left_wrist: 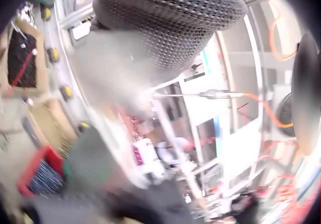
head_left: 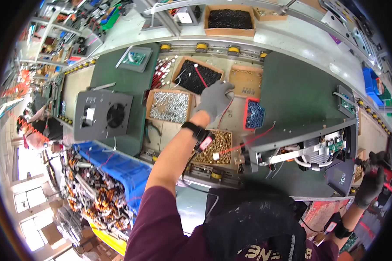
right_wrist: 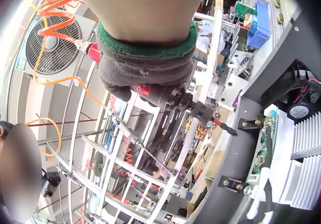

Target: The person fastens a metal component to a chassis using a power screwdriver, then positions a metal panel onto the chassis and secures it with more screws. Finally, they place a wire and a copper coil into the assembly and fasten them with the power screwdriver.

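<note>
My gloved left hand (head_left: pixel 214 101) hovers over the parts boxes, fingers pointing forward between the box of black screws (head_left: pixel 191 78) and the cardboard box of scattered brass-coloured pieces (head_left: pixel 244 80). Blur in the left wrist view hides its fingertips, so I cannot tell whether it holds anything. Far to the right, my gloved right hand (head_left: pixel 370 191) grips a red air screwdriver (right_wrist: pixel 173 98) by its body, with a coiled orange hose at its back. The black bit (right_wrist: pixel 228 128) points at the wall of a grey metal case (head_left: pixel 304 148) containing heat sinks, a fan and circuit boards.
Around the left hand sit a box of silver screws (head_left: pixel 169 105), a box of brass standoffs (head_left: pixel 217 150) and a red tray of blue parts (head_left: pixel 254 114). Pliers (head_left: pixel 148 130) lie nearby. Another grey case with a fan (head_left: pixel 102 115) stands left, above a blue bin (head_left: pixel 113 163).
</note>
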A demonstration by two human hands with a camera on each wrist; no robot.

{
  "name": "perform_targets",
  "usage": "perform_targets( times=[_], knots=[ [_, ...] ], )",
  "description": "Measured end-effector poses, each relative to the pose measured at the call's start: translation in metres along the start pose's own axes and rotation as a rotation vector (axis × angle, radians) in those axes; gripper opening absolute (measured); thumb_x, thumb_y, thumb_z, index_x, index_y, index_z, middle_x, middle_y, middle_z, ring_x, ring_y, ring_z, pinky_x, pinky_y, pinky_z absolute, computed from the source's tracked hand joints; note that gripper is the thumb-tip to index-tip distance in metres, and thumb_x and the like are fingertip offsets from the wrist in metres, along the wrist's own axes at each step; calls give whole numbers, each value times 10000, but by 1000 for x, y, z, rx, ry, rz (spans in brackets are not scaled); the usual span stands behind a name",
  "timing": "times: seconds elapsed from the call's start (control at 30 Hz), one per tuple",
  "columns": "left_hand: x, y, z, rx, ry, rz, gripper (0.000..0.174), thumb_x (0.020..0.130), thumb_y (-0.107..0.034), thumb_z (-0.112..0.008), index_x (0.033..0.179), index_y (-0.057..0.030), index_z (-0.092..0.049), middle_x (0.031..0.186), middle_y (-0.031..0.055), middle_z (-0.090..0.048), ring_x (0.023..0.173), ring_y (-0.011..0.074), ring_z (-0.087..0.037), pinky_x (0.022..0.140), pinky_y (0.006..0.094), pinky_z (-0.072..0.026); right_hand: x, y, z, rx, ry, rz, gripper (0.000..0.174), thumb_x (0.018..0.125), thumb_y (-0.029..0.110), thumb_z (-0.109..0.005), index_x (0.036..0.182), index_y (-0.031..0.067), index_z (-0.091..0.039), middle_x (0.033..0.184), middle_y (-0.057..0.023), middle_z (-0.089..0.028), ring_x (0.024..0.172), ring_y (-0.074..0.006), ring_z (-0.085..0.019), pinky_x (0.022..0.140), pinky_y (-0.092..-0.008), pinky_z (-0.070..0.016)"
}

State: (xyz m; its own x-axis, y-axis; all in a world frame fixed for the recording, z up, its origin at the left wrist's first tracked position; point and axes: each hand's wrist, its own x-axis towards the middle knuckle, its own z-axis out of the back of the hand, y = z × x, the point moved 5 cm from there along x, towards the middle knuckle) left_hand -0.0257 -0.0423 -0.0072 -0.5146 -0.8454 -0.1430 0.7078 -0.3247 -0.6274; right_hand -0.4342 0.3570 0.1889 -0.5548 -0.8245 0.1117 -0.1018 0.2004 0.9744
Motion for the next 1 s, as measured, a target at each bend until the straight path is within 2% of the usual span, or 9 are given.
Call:
perform_targets(
  times=[0.23, 0.43, 0.6, 0.63, 0.7, 0.77, 0.8, 0.93, 1.0],
  knots=[
    [128, -6, -106, 340, 237, -216, 242, 826, -158, -577, 1058, -155, -644, 1119, 100, -603, 1008, 298, -618, 818, 398, -510, -10, 34, -40, -133, -287, 38, 517, 930, 219, -499, 1394, 45, -349, 1347, -126, -453, 1260, -334, -447, 1073, -450, -321],
    [134, 0, -136, 529, 377, -249, 230, 841, -125, -559, 1065, -125, -611, 1149, 120, -574, 1022, 348, -604, 842, 438, -494, 13, 31, -103, -254, -291, 93, 513, 837, 242, -614, 1234, 25, -372, 1065, -96, -428, 1038, -266, -455, 894, -451, -447],
    [84, 16, -34, 56, -99, 79, 202, 813, -99, -592, 999, -117, -668, 1017, 113, -653, 965, 320, -625, 846, 375, -495, 41, 13, -175, -136, -200, 181, 477, 776, 279, -669, 1088, 53, -386, 880, -58, -370, 878, -210, -404, 739, -436, -487],
    [58, 11, -3, -229, -229, 11, 196, 789, -141, -665, 976, -86, -678, 877, 135, -676, 811, 261, -656, 765, 358, -508, 44, 9, -183, -98, -128, 160, 456, 773, 290, -676, 1043, 66, -384, 874, -56, -375, 869, -210, -410, 754, -419, -485],
    [0, -16, 56, -642, -273, 41, 147, 830, -119, -666, 915, 1, -660, 754, 21, -629, 674, 93, -533, 629, 248, -445, 49, 3, -199, -26, 12, 110, 425, 766, 313, -690, 953, 91, -380, 863, -52, -384, 850, -210, -422, 782, -384, -480],
    [-62, -44, 82, -822, -214, 179, 179, 869, -188, -654, 891, -10, -651, 713, -21, -567, 649, 57, -482, 596, 220, -396, 42, -2, -227, 129, 6, 77, 423, 747, 312, -714, 980, 104, -430, 866, -44, -414, 844, -208, -443, 778, -366, -472],
    [-94, -76, 89, -838, -183, 94, 240, 882, -259, -658, 883, -20, -640, 716, -28, -568, 646, 48, -479, 582, 205, -386, 36, -4, -239, 208, 0, 65, 426, 737, 312, -726, 999, 113, -456, 871, -41, -429, 844, -207, -454, 778, -364, -469],
    [-165, -141, 45, -1270, 194, 239, 356, 919, -389, -597, 913, -33, -604, 682, -30, -533, 541, 39, -425, 470, 190, -350, 28, 5, -279, 341, 307, 209, 462, 717, 298, -751, 1089, 157, -518, 934, -34, -462, 819, -182, -490, 814, -414, -466],
    [-175, -152, 31, -1350, 242, 255, 386, 908, -404, -606, 927, -19, -591, 669, -16, -512, 537, 56, -421, 479, 199, -345, 15, 8, -285, 351, 244, 117, 460, 728, 305, -755, 1086, 150, -513, 910, -37, -481, 741, -172, -503, 766, -421, -472]
  ],
)
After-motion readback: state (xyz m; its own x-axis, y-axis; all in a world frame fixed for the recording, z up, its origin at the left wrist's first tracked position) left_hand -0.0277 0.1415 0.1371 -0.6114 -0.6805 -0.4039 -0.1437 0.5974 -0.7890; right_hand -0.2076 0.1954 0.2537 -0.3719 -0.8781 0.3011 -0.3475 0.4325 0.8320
